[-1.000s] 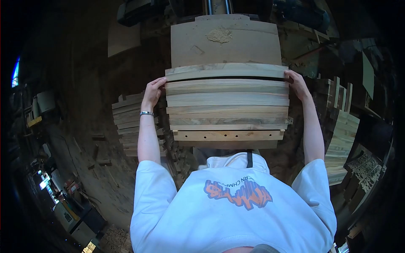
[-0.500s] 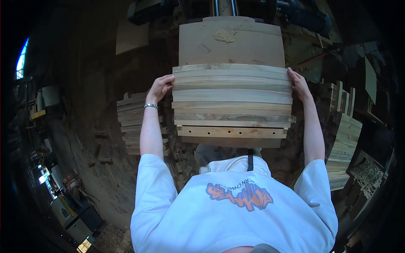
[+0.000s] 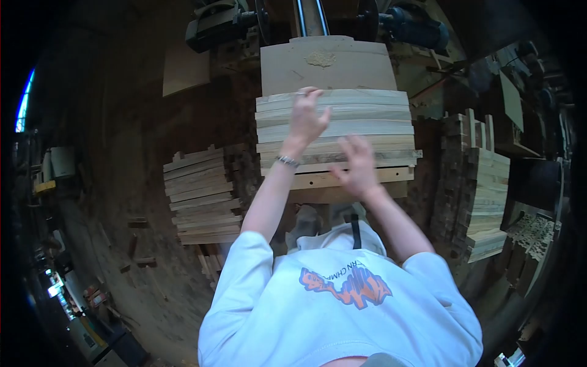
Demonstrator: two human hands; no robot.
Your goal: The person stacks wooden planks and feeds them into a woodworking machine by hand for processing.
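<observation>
Wooden strips [image 3: 367,127] lie side by side in a row on a flat board [image 3: 361,67] in front of me. My left hand [image 3: 307,119] is over the far strips, its fingers bent near the far edge and its thumb held apart. Lower and to the right, my right hand [image 3: 358,165] is over the near strips, slightly blurred, thumb and fingers spread. Neither hand has a strip gripped. A batten with dark holes [image 3: 391,175] runs along the near side of the row, partly covered by my right hand.
A stack of wooden strips [image 3: 202,196] stands on the left, and another stack [image 3: 489,196] on the right. Wood shavings [image 3: 320,59] lie on the board. Behind it are metal rails [image 3: 312,18], with a motor on the left [image 3: 214,27] and another motor [image 3: 416,27] on the right.
Both hands have left the two ends of the row and moved inward over the strips. The right hand has also come nearer to me. The view has shifted slightly.
</observation>
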